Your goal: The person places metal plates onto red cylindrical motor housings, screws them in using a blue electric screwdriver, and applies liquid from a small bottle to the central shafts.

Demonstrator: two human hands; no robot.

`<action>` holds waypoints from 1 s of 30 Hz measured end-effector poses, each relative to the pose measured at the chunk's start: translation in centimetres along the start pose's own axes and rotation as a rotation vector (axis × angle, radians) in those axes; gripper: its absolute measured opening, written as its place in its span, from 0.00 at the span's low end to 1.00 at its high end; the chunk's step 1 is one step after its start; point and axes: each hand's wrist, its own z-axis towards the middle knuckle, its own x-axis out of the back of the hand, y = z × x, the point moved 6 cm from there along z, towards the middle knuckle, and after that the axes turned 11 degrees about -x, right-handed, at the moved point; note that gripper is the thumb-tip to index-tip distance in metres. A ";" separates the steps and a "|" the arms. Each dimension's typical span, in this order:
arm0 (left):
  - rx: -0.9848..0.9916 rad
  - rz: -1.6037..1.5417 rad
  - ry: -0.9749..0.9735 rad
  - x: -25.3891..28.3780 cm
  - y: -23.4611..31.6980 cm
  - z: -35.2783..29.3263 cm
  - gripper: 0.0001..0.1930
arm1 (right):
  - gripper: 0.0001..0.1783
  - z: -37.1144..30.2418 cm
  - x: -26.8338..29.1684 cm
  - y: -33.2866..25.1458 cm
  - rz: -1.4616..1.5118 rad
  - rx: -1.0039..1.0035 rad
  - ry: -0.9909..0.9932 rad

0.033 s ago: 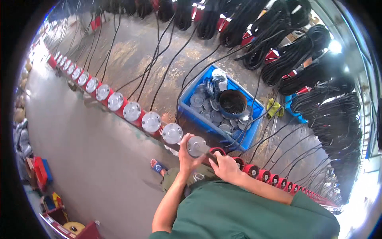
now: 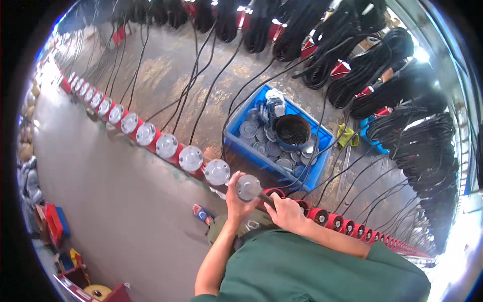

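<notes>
In the lower middle, my left hand (image 2: 240,200) curls round the rim of a clear, round cap (image 2: 248,187) at the end of a red cylinder. My right hand (image 2: 288,214) is closed on a dark-handled tool (image 2: 265,197) whose paler end reaches over the cap's right side. What kind of tool it is, I cannot make out. Left of my hands, another clear cap (image 2: 217,172) sits on its red cylinder, in a long row of capped ones. To the right, red cylinders (image 2: 317,216) stand with dark tops, no clear caps on them.
Beyond the row is a blue crate (image 2: 312,179) with loose grey discs (image 2: 272,149) and a dark round container (image 2: 294,128). Black cables (image 2: 211,80) run from the cylinders to hanging coils (image 2: 385,53). A yellow-green cloth (image 2: 347,136) lies near the crate. A sandalled foot (image 2: 202,213) shows below.
The view has shifted slightly. Both hands keep nearly the same place and hold at the cap.
</notes>
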 end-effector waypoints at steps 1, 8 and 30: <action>0.007 0.030 -0.006 0.5 -0.1 -0.1 0.50 | 0.23 0.6 0.9 -0.9 0.035 -0.039 -0.124; 0.023 0.090 -0.090 -0.1 2.7 1.8 0.42 | 0.20 8.9 6.3 1.3 0.389 0.061 0.113; 0.064 0.653 -0.250 -0.9 6.1 3.2 0.31 | 0.14 7.5 10.7 6.0 0.555 0.165 0.031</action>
